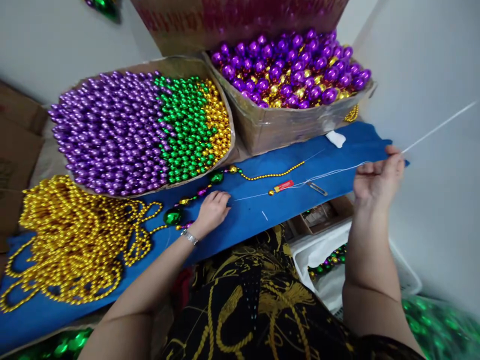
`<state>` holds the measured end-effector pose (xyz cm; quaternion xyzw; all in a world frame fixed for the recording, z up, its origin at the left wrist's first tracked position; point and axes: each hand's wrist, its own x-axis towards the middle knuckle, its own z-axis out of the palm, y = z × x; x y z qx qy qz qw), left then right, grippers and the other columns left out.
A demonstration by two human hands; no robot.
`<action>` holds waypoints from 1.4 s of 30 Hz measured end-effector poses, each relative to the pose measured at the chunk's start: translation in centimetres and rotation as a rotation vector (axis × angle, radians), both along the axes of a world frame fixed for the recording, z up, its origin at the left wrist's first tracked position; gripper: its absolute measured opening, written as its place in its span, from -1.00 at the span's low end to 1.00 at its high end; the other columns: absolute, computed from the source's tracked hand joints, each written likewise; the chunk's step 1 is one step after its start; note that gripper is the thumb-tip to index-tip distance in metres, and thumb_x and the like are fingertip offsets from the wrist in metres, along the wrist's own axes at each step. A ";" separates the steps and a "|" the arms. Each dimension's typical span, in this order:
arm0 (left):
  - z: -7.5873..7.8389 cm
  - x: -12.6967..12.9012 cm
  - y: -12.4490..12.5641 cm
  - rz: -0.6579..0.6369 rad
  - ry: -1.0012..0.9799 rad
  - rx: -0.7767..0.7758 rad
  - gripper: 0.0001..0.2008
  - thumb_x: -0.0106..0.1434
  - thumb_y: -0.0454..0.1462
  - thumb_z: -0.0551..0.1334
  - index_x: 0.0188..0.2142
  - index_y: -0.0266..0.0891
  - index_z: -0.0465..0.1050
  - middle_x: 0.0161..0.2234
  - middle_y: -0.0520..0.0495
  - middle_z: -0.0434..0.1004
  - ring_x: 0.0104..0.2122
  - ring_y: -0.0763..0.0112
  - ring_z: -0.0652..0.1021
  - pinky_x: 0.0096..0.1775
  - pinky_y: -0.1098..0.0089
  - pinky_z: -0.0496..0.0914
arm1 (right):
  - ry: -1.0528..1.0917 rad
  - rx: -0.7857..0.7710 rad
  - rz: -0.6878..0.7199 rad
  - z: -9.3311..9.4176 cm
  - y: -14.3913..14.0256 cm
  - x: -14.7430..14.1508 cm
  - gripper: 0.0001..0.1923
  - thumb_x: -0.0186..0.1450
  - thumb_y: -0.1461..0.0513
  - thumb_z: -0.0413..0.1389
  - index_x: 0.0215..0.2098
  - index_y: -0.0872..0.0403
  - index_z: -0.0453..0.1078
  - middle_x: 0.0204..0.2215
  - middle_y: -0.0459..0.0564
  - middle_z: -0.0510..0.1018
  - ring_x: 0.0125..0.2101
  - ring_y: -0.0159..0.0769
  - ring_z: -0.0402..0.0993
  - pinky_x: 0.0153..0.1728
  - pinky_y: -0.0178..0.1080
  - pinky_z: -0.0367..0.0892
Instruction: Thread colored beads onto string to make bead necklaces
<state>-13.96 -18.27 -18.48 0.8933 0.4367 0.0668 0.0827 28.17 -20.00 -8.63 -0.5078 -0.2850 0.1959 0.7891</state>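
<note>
My right hand (380,175) is raised at the right, its fingers pinched on a thin white string (335,171). One length of the string stretches up to the right from the fingers; other strands run left over the blue cloth. Low on the cloth, my left hand (213,212) has its fingers closed at the string's left end; their tips are partly hidden. A gold bead (271,192) and a small red tag (285,185) lie along the string. Beside my left hand is a strand of mixed beads with a large green bead (173,216).
Cardboard boxes hold purple, green and gold bead strands (112,130) and large purple beads (275,72). Gold bead necklaces (75,245) are heaped at the left. A metal clip (318,188) and thin gold chain (270,175) lie on the blue cloth (247,220). A white bin (407,265) stands below.
</note>
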 end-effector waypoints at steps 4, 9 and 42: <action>1.0 -0.2 0.0 -0.071 0.058 -0.039 -0.71 0.28 -0.35 0.17 0.01 -0.23 0.40 0.02 -0.25 0.49 0.08 0.07 0.42 0.09 0.07 0.36 | 0.056 0.068 0.010 0.9 0.0 0.4 -0.74 0.48 0.16 -0.12 -0.28 0.03 0.31 -0.76 -0.32 -0.02 -0.73 -0.55 -0.10 -0.65 -0.39 -0.05; 3.2 -0.6 0.1 -0.132 0.254 -0.101 -0.75 0.20 -0.31 0.31 -0.10 -0.28 0.46 -0.07 -0.28 0.52 0.09 -0.08 0.41 0.13 -0.12 0.25 | -0.189 0.082 0.149 1.4 -1.8 -3.2 -0.80 0.39 0.12 0.07 -0.25 0.09 0.43 -0.71 -0.28 0.13 -0.71 -0.54 0.09 -0.65 -0.35 0.05; 2.3 13.7 2.4 -0.350 -0.120 -0.164 -0.68 0.41 -0.30 0.02 0.07 -0.19 0.43 0.02 -0.16 0.50 -0.10 0.25 0.52 -0.14 0.29 0.44 | -0.254 -0.008 0.020 -2.4 -4.0 -8.7 -0.61 0.15 -0.05 0.28 -0.45 0.10 0.39 -0.68 -0.18 0.35 -0.76 -0.50 0.12 -0.71 -0.30 0.08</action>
